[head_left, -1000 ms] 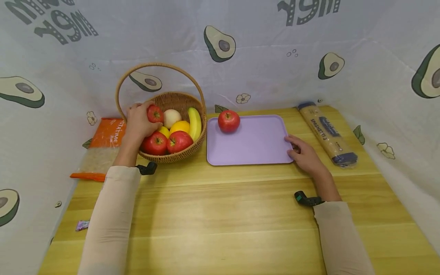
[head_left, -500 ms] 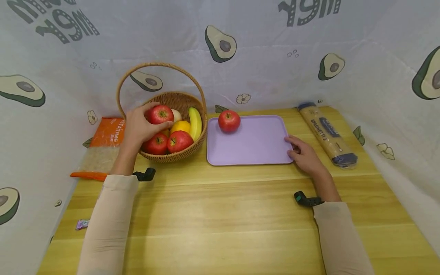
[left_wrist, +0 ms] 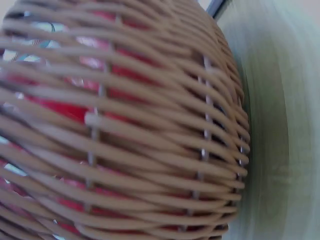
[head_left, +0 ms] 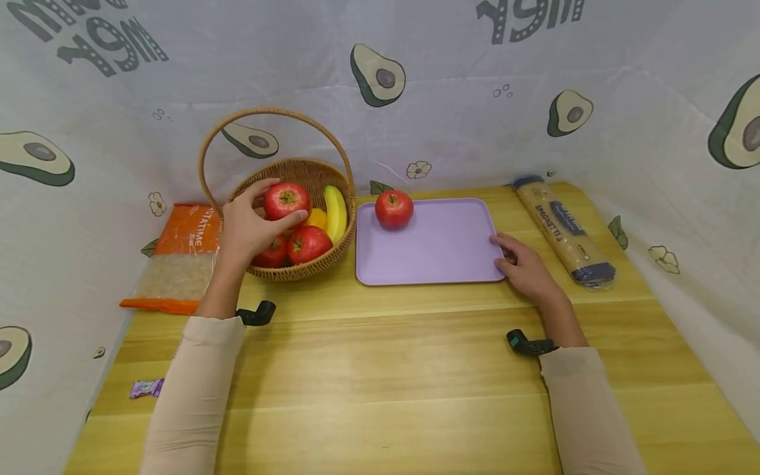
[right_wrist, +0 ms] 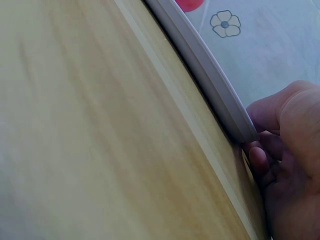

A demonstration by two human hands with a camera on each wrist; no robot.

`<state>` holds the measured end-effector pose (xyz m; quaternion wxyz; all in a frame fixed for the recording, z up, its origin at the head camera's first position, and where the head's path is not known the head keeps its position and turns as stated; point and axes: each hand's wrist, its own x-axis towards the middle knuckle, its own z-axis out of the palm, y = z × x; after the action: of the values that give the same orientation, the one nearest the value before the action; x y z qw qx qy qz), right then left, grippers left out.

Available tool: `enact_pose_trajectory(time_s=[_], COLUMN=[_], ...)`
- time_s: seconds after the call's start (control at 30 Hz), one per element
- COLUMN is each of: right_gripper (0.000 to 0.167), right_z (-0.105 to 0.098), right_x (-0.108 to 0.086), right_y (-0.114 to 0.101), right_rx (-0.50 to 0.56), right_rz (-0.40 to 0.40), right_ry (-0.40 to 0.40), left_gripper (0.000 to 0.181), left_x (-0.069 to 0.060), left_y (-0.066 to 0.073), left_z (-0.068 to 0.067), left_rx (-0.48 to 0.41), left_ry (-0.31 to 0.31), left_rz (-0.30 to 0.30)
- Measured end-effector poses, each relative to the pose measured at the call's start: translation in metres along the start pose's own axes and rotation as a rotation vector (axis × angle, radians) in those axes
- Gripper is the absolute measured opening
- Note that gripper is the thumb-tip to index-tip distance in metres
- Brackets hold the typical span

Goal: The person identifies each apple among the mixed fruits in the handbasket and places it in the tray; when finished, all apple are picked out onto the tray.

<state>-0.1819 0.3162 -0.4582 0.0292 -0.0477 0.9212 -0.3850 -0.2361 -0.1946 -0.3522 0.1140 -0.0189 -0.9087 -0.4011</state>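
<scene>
In the head view my left hand (head_left: pixel 246 223) grips a red apple (head_left: pixel 287 200) between thumb and fingers, above the fruit in the wicker basket (head_left: pixel 299 269). Under and beside it lie more red apples (head_left: pixel 309 243), a yellow fruit (head_left: pixel 316 218) and a banana (head_left: pixel 336 214). The left wrist view is filled by the basket's woven side (left_wrist: pixel 130 130). My right hand (head_left: pixel 525 267) pinches the right edge of the lilac tray (head_left: pixel 439 244); the right wrist view shows the thumb and fingers at the tray's rim (right_wrist: pixel 215 80). One apple (head_left: pixel 394 209) sits at the tray's upper left.
An orange-and-clear bag (head_left: pixel 178 264) lies left of the basket, partly behind the left arm. A spaghetti packet (head_left: pixel 564 231) lies right of the tray. A small purple wrapper (head_left: pixel 145 388) is beside the left sleeve. The basket's tall handle (head_left: pixel 275 111) arches over the fruit.
My left hand has lifted the apple and carried it rightward over the other fruit, covering the pale round one. The right hand and the tray have stayed in place.
</scene>
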Motion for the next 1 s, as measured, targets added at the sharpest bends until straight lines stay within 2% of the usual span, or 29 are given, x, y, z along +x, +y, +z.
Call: enact_pose_trajectory(time_s=[0.2, 0.33, 0.7, 1.0], right_gripper=[0.052, 0.052, 0.053, 0.052], right_z=[0.000, 0.000, -0.001, -0.002], right_x=[-0.001, -0.002, -0.003, -0.003], right_y=[-0.001, -0.002, -0.001, -0.001], right_rx=[0.006, 0.000, 0.032, 0.031], right_rz=[0.011, 0.005, -0.001, -0.020], right_ry=[-0.007, -0.003, -0.008, 0.005], left_gripper=[0.083, 0.077, 0.064, 0.066], left_x=[-0.005, -0.010, -0.017, -0.019], left_y=[0.009, 0.021, 0.054, 0.081], left_z=[0.005, 0.008, 0.032, 0.059], left_rx=[-0.092, -0.151, -0.291, -0.356], left_ry=[0.040, 0.037, -0.049, -0.192], left_rz=[0.045, 0.065, 0.152, 0.155])
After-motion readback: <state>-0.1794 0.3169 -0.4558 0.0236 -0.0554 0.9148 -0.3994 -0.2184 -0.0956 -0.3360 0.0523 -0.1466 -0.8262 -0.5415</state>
